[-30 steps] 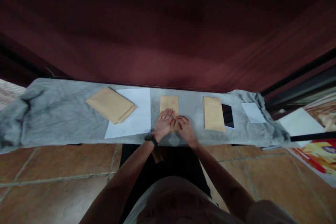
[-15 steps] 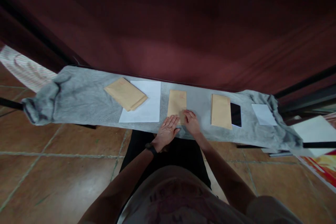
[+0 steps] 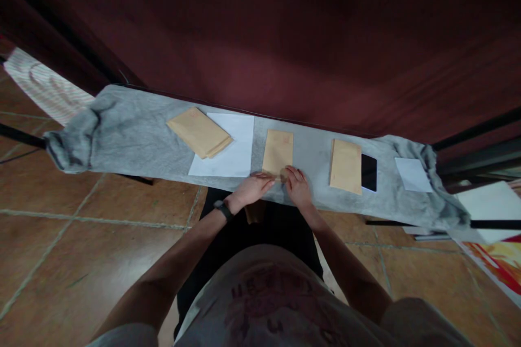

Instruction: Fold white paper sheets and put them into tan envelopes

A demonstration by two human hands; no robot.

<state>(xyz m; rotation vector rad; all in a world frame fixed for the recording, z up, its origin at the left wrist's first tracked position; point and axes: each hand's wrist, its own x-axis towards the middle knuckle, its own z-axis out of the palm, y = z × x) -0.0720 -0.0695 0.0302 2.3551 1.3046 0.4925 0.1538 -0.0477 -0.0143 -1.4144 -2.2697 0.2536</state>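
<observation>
A tan paper envelope [image 3: 279, 149] lies on the grey cloth in front of me, with small reddish print near its far right corner. My left hand [image 3: 253, 188], a dark watch on its wrist, has its fingers together at the envelope's near left corner. At the near right corner, the curled fingers of my right hand [image 3: 298, 187] pinch the edge. Part of the near edge is hidden beneath the fingers of both hands.
The grey cloth [image 3: 134, 135] covers a long narrow table. A stack of envelopes [image 3: 199, 133] overlaps white paper [image 3: 240, 146] on the left. Rightward lie more envelopes [image 3: 345, 167], a dark-screened phone [image 3: 369, 172] and a small white sheet [image 3: 413, 174]. A dark red surface [image 3: 260, 54] rises behind.
My left hand has gone from lying flat over the envelope's near part to drawn-in fingers at its near left corner. My right hand stays at the right corner. The view has shifted slightly.
</observation>
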